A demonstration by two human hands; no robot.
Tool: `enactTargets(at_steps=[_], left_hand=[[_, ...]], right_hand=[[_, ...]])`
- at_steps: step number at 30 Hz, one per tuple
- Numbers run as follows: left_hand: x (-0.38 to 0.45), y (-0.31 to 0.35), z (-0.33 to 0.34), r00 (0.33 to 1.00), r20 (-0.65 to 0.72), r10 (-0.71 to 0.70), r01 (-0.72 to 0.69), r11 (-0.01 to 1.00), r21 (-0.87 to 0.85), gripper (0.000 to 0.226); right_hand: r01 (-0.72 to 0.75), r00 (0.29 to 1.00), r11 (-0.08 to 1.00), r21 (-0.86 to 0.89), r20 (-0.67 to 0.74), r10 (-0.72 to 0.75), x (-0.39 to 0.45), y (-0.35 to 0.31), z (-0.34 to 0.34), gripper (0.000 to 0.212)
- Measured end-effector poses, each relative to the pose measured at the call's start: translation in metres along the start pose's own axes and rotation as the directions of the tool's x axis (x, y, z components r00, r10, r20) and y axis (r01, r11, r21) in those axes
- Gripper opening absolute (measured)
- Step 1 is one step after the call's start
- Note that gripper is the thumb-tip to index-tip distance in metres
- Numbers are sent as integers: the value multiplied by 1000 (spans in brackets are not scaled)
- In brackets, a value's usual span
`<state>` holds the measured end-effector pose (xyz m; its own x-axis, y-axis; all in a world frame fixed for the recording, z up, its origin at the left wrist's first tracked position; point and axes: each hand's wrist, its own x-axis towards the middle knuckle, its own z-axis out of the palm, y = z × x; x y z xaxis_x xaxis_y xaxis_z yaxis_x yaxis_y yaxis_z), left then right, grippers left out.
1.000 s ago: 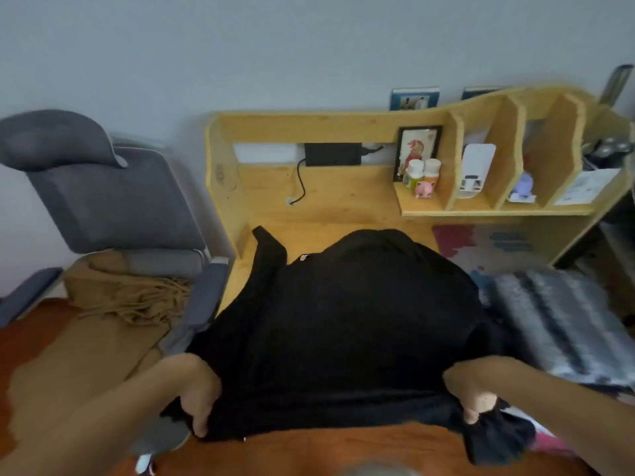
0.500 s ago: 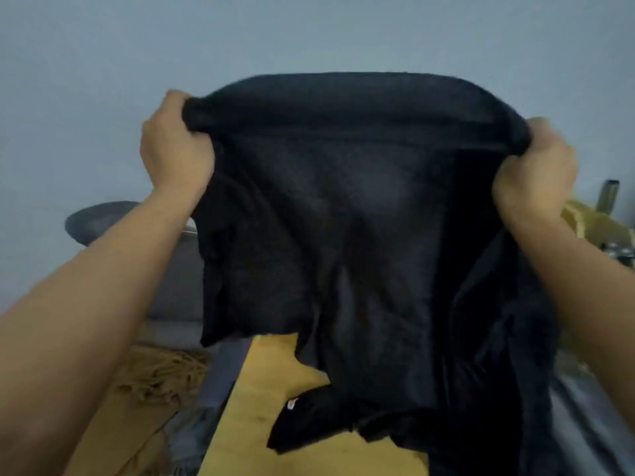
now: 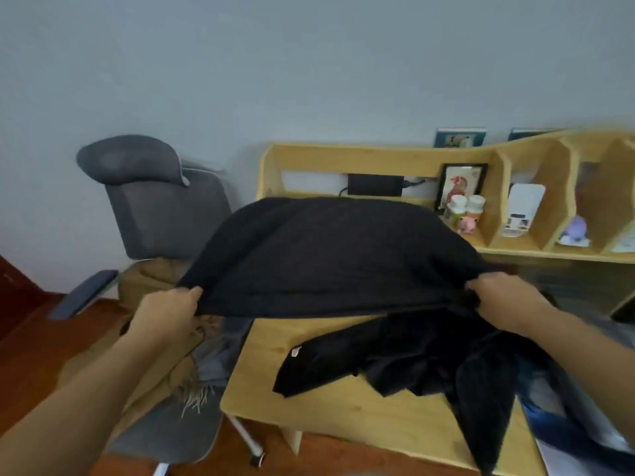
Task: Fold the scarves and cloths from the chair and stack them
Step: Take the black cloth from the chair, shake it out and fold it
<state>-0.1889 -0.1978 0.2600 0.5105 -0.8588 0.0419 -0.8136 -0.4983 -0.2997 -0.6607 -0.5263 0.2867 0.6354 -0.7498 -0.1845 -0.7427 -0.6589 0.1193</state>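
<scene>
Black scarf [image 3: 330, 255] lowered, long axis left-right.

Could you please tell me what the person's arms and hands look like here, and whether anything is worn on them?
Both forearms are bare as far as the view shows: no sleeves, gloves, watch or bracelets. The left hand and right hand carry no visible rings or markings, though motion blur softens fine detail.

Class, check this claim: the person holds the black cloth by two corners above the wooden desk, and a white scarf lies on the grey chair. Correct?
Not quite. The scarf on the grey chair is tan, not white, as the head view shows. The left hand and right hand do hold the black cloth above the wooden desk.
</scene>
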Motion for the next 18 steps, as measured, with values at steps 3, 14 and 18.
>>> enactTargets(at_steps=[3,14,18], left_hand=[[-28,20,52,965,257,52,-37,997,-63,60],[-73,23,106,929,356,-100,150,982,-117,37],[-75,-9,110,864,345,-368,449,873,-191,13]], right_hand=[[52,979,994,93,194,-69,-13,-13,54,17],[79,978,975,206,174,-116,-37,-45,107,45],[75,995,981,179,45,-84,-38,-49,107,29]])
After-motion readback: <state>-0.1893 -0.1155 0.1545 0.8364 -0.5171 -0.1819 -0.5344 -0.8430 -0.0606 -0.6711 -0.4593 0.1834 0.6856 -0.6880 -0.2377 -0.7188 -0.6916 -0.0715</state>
